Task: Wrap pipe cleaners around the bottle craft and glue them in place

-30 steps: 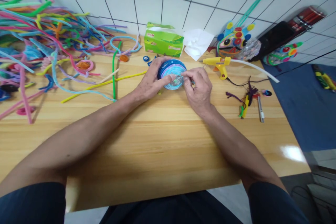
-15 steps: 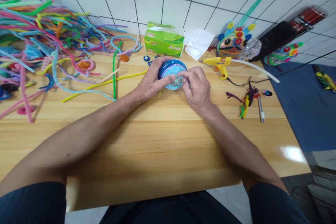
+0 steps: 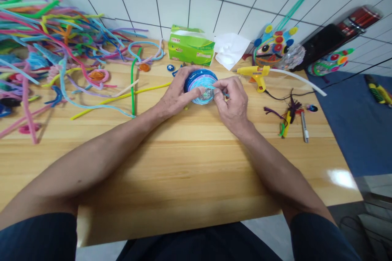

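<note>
A round piece (image 3: 200, 78), wrapped in rings of dark blue, lilac and light blue pipe cleaner, stands above the table's middle. Its clear, shiny centre shows near the lower edge. My left hand (image 3: 179, 94) is wrapped round its left side, with the thumb pressed on the light blue rings. On the right, my right hand (image 3: 231, 100) pinches a light blue pipe cleaner (image 3: 211, 87) between thumb and forefinger. A short end of that strand pokes out by the thumb. The underside of the piece is hidden.
Many coloured pipe cleaners (image 3: 64, 61) are heaped at the left. Behind my hands stand a green tissue pack (image 3: 191, 49) and a white crumpled tissue (image 3: 231, 51). Rightward lie a yellow glue gun (image 3: 255, 74), its cord, and a utility knife (image 3: 304, 127). Decorated bottles stand farther back.
My right hand has shifted slightly right, drawing the light blue strand away from the round piece's centre. My left hand holds the piece in the same place.
</note>
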`<state>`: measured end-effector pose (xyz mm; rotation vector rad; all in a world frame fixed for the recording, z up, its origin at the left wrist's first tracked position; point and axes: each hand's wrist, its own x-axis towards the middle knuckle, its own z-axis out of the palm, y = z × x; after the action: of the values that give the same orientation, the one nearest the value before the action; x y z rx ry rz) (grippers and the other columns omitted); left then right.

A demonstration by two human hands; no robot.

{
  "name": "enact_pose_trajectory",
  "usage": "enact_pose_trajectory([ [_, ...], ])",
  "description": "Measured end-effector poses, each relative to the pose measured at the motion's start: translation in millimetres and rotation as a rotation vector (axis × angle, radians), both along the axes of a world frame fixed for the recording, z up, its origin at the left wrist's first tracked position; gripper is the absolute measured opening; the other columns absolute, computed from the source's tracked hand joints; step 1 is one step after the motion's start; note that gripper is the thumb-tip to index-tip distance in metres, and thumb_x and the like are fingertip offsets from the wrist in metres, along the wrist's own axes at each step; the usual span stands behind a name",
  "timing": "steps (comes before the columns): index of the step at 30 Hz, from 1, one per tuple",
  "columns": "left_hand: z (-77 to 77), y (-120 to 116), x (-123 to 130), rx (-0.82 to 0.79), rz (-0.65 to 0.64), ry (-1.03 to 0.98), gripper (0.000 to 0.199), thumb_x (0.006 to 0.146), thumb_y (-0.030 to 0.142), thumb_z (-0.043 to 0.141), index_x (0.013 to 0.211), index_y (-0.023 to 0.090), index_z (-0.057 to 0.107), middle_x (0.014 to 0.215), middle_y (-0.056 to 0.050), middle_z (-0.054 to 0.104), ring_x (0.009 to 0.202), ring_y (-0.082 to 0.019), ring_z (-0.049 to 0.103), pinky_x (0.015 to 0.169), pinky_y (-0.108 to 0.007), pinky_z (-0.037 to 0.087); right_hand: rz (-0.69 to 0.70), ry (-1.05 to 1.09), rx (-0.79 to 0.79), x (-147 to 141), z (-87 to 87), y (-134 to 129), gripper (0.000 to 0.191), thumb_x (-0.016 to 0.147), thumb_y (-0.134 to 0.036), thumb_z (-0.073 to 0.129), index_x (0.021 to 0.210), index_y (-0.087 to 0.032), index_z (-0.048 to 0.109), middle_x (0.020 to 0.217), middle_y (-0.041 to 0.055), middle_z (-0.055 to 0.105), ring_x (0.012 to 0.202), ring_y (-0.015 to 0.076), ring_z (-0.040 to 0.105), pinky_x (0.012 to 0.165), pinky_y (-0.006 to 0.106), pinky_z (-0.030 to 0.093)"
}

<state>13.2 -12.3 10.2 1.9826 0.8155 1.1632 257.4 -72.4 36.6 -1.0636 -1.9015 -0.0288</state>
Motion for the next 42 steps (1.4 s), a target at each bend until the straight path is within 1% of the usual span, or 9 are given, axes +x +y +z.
enact_pose_trajectory([
  [3, -1.0, 0.3, 0.0, -0.006, 0.0, -0.004, 0.079, 0.107, 0.079, 0.08, 0.169, 0.032, 0.062, 0.174, -0.013, 0.07, 0.165, -0.042, 0.066, 0.146, -0.061, 0.054, -0.018, 0.033, 0.023, -0.6, -0.9, 0.7, 0.01, 0.116, -0.027, 0.063, 0.119, -0.03, 0.072, 0.108, 0.0034, 0.08, 0.101, 0.0257, 0.078, 0.093, 0.043, 0.069],
  [7, -2.2, 0.9, 0.6, 0.002, -0.003, -0.019, 0.078, 0.107, 0.077, 0.081, 0.168, 0.032, 0.063, 0.173, -0.013, 0.071, 0.165, -0.043, 0.066, 0.146, -0.062, 0.054, -0.021, 0.041, 0.055, -3.1, -0.8, 0.2, 0.011, 0.116, -0.024, 0.063, 0.114, -0.03, 0.072, 0.103, 0.0018, 0.078, 0.096, 0.0236, 0.077, 0.09, 0.041, 0.068],
  [11, -0.5, 0.5, 0.7, 0.018, -0.002, -0.015, 0.075, 0.108, 0.075, 0.08, 0.167, 0.032, 0.064, 0.171, -0.014, 0.071, 0.164, -0.044, 0.067, 0.145, -0.064, 0.055, 0.013, 0.05, 0.066, -4.0, -0.5, -0.4, 0.018, 0.114, -0.016, 0.063, 0.114, -0.03, 0.074, 0.105, 0.0016, 0.08, 0.099, 0.0237, 0.079, 0.093, 0.041, 0.069],
  [16, 1.4, 0.5, -0.2, 0.014, -0.001, -0.003, 0.078, 0.107, 0.08, 0.079, 0.166, 0.032, 0.065, 0.172, -0.014, 0.072, 0.163, -0.044, 0.067, 0.145, -0.066, 0.054, -0.009, 0.011, 0.015, -2.5, -1.4, -1.7, 0.021, 0.116, -0.018, 0.062, 0.118, -0.032, 0.078, 0.111, 0.0042, 0.083, 0.103, 0.0258, 0.081, 0.099, 0.044, 0.072],
  [24, -3.8, 2.6, -0.9, 0.022, -0.003, -0.002, 0.081, 0.108, 0.082, 0.079, 0.169, 0.032, 0.061, 0.173, -0.014, 0.07, 0.164, -0.043, 0.067, 0.145, -0.063, 0.054, -0.011, -0.015, 0.044, -3.2, -2.8, -3.8, 0.025, 0.117, -0.016, 0.059, 0.12, -0.031, 0.08, 0.115, 0.0051, 0.082, 0.108, 0.0259, 0.081, 0.103, 0.045, 0.071],
  [30, -2.1, 0.9, -0.8, 0.025, 0.02, 0.029, 0.081, 0.11, 0.085, 0.075, 0.169, 0.032, 0.061, 0.174, -0.013, 0.07, 0.165, -0.041, 0.067, 0.144, -0.059, 0.055, -0.033, -0.013, 0.051, -3.8, -2.7, -4.2, 0.026, 0.116, -0.015, 0.06, 0.121, -0.03, 0.081, 0.115, 0.0054, 0.083, 0.107, 0.0255, 0.081, 0.102, 0.043, 0.07],
  [34, -3.2, 1.0, -0.6, 0.026, 0.015, 0.013, 0.08, 0.11, 0.084, 0.077, 0.169, 0.033, 0.061, 0.174, -0.013, 0.071, 0.164, -0.041, 0.067, 0.144, -0.058, 0.056, -0.054, -0.013, 0.113, -7.1, -2.8, -5.2, 0.027, 0.115, -0.013, 0.061, 0.12, -0.029, 0.081, 0.111, 0.0048, 0.084, 0.103, 0.024, 0.082, 0.098, 0.041, 0.071],
  [39, -5.8, 1.8, 0.3, 0.041, 0.028, 0.001, 0.076, 0.11, 0.075, 0.078, 0.169, 0.03, 0.061, 0.172, -0.014, 0.071, 0.163, -0.042, 0.068, 0.144, -0.061, 0.055, -0.033, 0.007, 0.173, -12.5, -3.5, -8.0, 0.021, 0.118, -0.015, 0.063, 0.122, -0.028, 0.079, 0.111, 0.0044, 0.086, 0.102, 0.0222, 0.083, 0.094, 0.037, 0.07],
  [42, -8.4, 3.1, 0.4, 0.063, 0.028, -0.008, 0.077, 0.111, 0.075, 0.078, 0.169, 0.028, 0.06, 0.17, -0.015, 0.071, 0.162, -0.044, 0.069, 0.144, -0.064, 0.056, -0.036, 0.001, 0.179, -13.8, -4.9, -10.0, 0.019, 0.122, -0.019, 0.061, 0.125, -0.027, 0.079, 0.112, 0.0049, 0.086, 0.104, 0.022, 0.084, 0.094, 0.037, 0.07],
])
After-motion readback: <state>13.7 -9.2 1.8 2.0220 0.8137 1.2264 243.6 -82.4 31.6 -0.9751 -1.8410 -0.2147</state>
